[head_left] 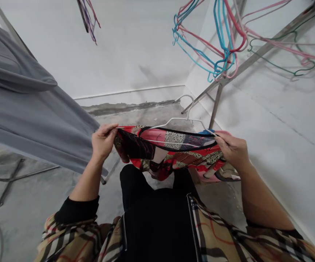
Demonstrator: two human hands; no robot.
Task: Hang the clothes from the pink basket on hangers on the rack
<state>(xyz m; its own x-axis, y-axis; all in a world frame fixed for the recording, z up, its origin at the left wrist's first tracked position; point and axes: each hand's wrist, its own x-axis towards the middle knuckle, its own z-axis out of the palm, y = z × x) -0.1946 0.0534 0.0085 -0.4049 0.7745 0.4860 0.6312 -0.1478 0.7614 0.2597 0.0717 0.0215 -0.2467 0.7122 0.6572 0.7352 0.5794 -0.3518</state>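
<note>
A red patterned garment [173, 153] with a black neckline is stretched between both hands in front of my body. A white wire hanger [186, 118] sits in its neck opening, hook pointing away from me. My left hand [102, 140] pinches the garment's left shoulder, fingers closed. My right hand [232, 149] grips the right shoulder over the hanger's end, fingers closed.
A grey garment [23, 112] hangs at the left on a rack. Several empty coloured hangers [220, 43] hang from a metal rack bar [255, 54] at the upper right. White walls meet in a corner ahead over a concrete floor [135, 116].
</note>
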